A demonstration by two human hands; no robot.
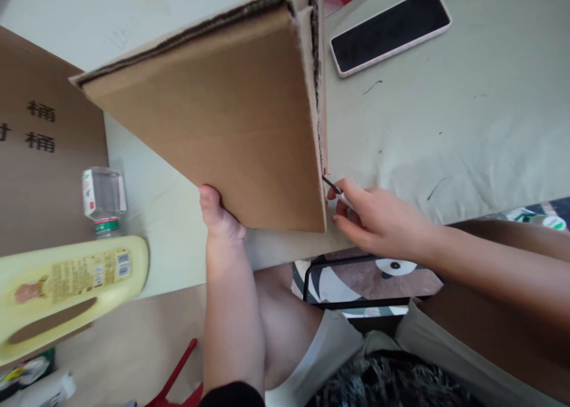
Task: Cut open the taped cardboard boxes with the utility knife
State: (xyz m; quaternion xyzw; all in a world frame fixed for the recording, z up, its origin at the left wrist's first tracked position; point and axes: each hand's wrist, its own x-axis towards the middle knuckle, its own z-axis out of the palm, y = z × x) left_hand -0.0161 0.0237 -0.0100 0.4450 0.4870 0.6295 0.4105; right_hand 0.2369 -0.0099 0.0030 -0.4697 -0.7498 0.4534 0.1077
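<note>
Brown corrugated cardboard piece with layered edges (209, 128): we see it tilted over the tabletop, between the left hand (221, 217) and the right hand (376, 220), most of it rising beyond both.
Left hand: we see it gripping the cardboard's lower left edge, thumb against the wide face; its other fingers are hidden behind.
Right hand: we find its fingers curled around a small tool with a white handle and a narrow dark blade (337, 191).
Blade tip: it meets the cardboard's right edge, just left of the right fingertips; how deep, we cannot tell.
Pale green creased cloth (485, 122): we see it spread beyond the right hand.
Black-screened phone with a pale pink rim (392, 32): it lies on that cloth, beyond the right hand.
Clear plastic bottle with a green cap (105, 194): left of the left hand.
Pale yellow plastic jug with a loop handle (95, 264): also left of that hand, nearer us.
Large brown carton with black printed characters (57, 184): farther left, beyond the jug.
</note>
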